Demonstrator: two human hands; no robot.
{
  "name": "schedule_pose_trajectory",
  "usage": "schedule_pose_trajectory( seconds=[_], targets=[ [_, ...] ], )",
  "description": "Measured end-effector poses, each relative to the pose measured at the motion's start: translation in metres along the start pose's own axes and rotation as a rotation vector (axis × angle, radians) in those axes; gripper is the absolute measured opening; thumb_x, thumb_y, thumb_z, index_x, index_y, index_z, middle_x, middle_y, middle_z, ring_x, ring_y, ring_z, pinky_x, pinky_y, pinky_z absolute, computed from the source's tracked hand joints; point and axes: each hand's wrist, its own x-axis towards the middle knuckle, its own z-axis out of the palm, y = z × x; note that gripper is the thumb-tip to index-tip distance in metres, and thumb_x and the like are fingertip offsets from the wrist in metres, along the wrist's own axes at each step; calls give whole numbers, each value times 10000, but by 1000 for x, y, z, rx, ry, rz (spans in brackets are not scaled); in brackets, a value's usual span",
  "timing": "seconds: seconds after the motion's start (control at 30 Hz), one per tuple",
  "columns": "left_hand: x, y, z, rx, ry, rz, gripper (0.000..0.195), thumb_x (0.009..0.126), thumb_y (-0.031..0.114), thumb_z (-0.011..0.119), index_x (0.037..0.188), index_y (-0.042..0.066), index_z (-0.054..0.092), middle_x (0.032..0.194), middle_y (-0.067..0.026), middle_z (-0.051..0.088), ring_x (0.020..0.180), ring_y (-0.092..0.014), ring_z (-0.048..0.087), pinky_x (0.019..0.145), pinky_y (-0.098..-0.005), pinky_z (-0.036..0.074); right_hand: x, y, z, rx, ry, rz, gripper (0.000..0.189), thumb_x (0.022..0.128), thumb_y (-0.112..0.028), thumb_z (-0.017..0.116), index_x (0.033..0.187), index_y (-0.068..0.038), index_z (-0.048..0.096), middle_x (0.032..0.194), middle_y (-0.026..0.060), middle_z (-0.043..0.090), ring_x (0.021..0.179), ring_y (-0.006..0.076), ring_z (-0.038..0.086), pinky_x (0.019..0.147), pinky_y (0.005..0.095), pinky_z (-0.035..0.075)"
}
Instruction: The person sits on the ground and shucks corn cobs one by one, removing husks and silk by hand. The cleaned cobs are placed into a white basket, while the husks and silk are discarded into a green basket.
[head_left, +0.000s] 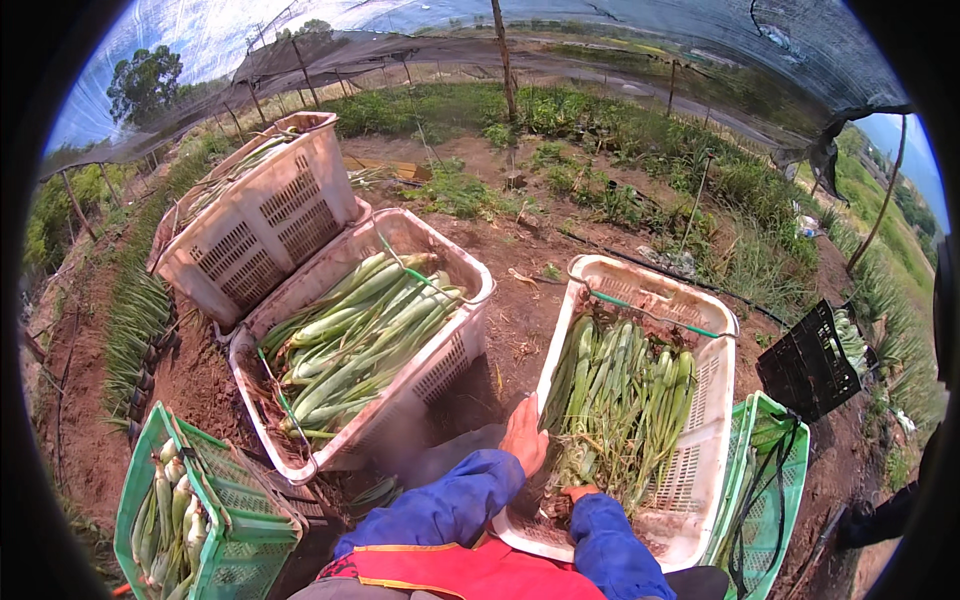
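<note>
A white plastic crate (701, 450) stands before me on the right, its floor partly covered with long, fleshy green leaves (615, 375) that look like aloe. My left hand (525, 439) is at its left rim, with the thumb towards the inside. Low inside the same crate is my right hand (581, 492), by a brownish clump (556, 506) at the near end of the leaves. Sleeve and plant matter hide most of its fingers, so its grip cannot be made out.
Another white crate (450, 375) holds a heap of similar leaves (360, 337). A further crate (262, 217) sits tilted behind it. Green crates (247, 536) flank me, and a black crate (806, 367) stands right. A person's dark leg (889, 517) shows at the right edge. Shade netting (600, 45) hangs overhead.
</note>
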Motion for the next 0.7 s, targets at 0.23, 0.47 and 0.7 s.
schedule_pose_trajectory(
  seconds=[0.23,0.47,0.7],
  targets=[
    [-7,27,-11,203,-14,-68,864,828,201,648,1557,79,200,1534,-206,272,1416,-452,259,1117,-618,264,-79,11,-70,-174,326,-438,454,826,-301,688,1107,53,645,1003,253,696,934,402,674,812,447,545],
    [-44,67,-10,253,-347,468,1075,728,520,791,1570,165,227,1592,-152,258,1487,-436,163,1149,-694,107,-184,-7,-205,322,-402,-520,454,872,-420,664,1026,7,665,718,77,633,518,157,549,460,284,430],
    [-70,106,23,-422,-810,351,851,725,326,867,1435,105,454,1274,-162,617,1233,-304,551,1049,-481,397,-236,-16,-233,388,-436,-525,645,909,-544,632,1192,35,640,742,86,624,571,159,557,515,269,461]
  ],
)
